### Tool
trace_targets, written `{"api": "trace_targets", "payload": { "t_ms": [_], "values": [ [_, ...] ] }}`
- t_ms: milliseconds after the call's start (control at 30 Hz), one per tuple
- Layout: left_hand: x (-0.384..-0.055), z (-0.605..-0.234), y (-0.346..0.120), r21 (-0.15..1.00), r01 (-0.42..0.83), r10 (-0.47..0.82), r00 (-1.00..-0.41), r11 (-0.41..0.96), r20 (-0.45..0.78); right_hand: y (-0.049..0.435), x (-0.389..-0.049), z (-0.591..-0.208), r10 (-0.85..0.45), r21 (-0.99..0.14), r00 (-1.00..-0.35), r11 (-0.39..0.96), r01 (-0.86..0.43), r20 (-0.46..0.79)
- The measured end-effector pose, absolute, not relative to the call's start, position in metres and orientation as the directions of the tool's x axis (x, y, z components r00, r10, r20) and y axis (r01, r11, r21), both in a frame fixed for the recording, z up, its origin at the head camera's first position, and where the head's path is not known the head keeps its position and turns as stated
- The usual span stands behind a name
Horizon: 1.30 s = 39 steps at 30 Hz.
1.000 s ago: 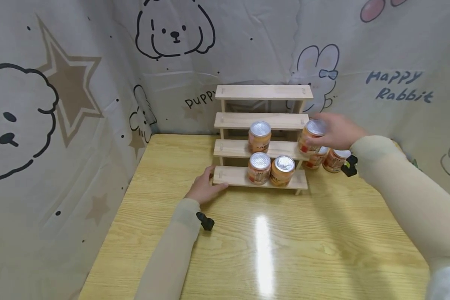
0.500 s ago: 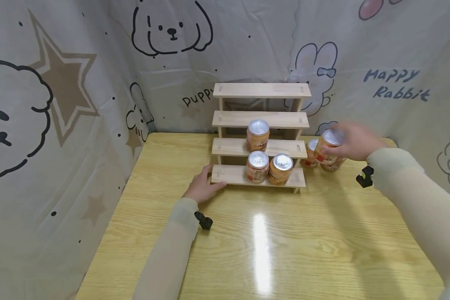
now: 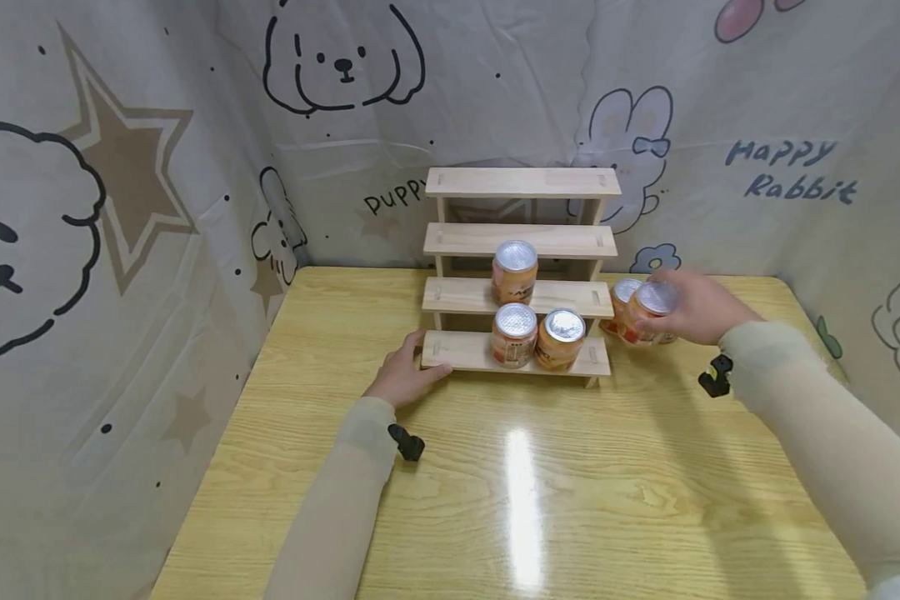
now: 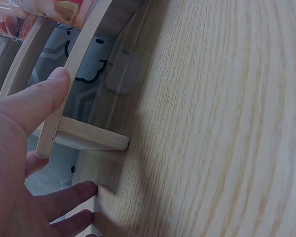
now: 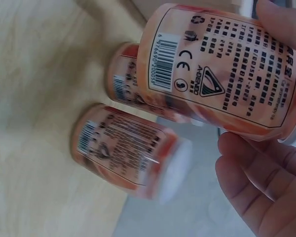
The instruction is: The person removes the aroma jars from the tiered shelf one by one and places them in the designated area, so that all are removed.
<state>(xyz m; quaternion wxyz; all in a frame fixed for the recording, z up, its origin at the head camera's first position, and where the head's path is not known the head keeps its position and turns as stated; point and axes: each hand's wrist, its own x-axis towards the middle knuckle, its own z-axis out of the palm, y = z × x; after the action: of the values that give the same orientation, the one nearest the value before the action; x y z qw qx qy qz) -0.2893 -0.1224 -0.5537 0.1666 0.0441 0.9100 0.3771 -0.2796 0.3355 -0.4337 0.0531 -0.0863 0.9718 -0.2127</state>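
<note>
My left hand (image 3: pixel 405 375) pinches the left end of the lowest board of a four-tier wooden step shelf (image 3: pixel 521 182), thumb on its front edge. In my right hand (image 3: pixel 701 308) is an orange printed can (image 5: pixel 217 74) with a silver lid, upright in the head view, right of the shelf. Beside and below it stand two similar cans: one can (image 5: pixel 121 150) shows whole in the right wrist view, while another can (image 3: pixel 619 308) is partly covered. One can (image 3: pixel 514 275) sits on the second tier; a left can (image 3: pixel 513 335) and a right can (image 3: pixel 561 342) share the lowest tier.
The shelf stands on a wood-grain table (image 3: pixel 450 500), near its back edge. A printed cloth (image 3: pixel 495 92) with cartoon animals hangs behind and at both sides. Black wrist mounts, such as the left mount (image 3: pixel 407 442), stick out from both sleeves.
My right hand has carried the can away from the shelf's right side, rightward and then down beside the two standing cans. The left hand keeps its hold on the shelf.
</note>
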Motion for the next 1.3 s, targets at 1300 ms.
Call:
{"api": "trace_targets", "payload": {
  "t_ms": [1300],
  "values": [
    [-0.284, -0.547, -0.122, 0.707, -0.048, 0.210, -0.939, 0.706, -0.274, 0.334, -0.275, -0.478, -0.268, -0.408, -0.956, 0.891, -0.197, -0.123]
  ]
}}
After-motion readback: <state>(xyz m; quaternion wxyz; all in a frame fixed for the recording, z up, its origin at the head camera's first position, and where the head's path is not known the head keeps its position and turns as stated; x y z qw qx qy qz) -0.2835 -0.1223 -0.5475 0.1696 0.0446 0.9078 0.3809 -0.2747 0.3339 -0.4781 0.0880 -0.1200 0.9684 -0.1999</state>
